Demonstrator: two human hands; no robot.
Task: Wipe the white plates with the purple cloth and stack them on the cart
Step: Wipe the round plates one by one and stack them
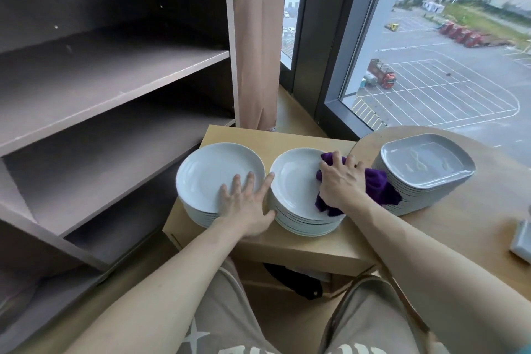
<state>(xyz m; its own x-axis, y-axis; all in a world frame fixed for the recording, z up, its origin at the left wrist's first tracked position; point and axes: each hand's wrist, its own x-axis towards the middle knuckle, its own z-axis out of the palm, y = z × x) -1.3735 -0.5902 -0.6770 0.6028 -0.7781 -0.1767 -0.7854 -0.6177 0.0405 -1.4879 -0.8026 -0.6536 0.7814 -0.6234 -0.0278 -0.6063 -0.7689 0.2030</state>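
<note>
- The right hand (pixel 340 181) is clamped over the purple cloth (pixel 373 184), fingers curled into the bunched fabric, pressing it on the right side of the top plate of the right stack of white plates (pixel 296 181); part of the cloth spills off the rim toward the table.
- The left hand (pixel 244 201) lies flat and spread, gripping nothing; its fingertips rest on the near edge of the left stack of white plates (pixel 212 172), while the thumb reaches toward the rim of the right stack.
- Both stacks sit side by side, rims nearly touching, on the light wooden cart (pixel 287 135) — a low, square-topped piece; something dark shows on its lower level.
- Just right of the cloth, a pile of grey squarish plates (pixel 425 164) stands on a round wooden table (pixel 474 218); a pale object at the far right edge is cut off and I cannot tell what it is.
- To the left stands a brown shelving unit (pixel 115 75); behind the cart hangs a tan curtain (pixel 258 52); beyond it a tall window (pixel 445 52) looks down on a parking lot with a red truck.
</note>
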